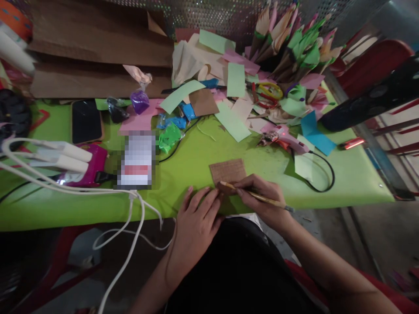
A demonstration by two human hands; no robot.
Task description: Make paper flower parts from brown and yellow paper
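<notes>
Head view: slim wooden tool is pinched tight in the right hand; brown card lies just beyond the loosely spread fingers of the left hand — nothing seen gripped there. Card is apparently being marked — steadying called for next.

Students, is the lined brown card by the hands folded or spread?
Spread: the lined brown card lies flat on the green tabletop, its lower edge partly hidden.

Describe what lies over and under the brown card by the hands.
The left hand, the right hand and its stick overlap the near edge of the card. Green table shows around it; anything beneath is covered.
</notes>
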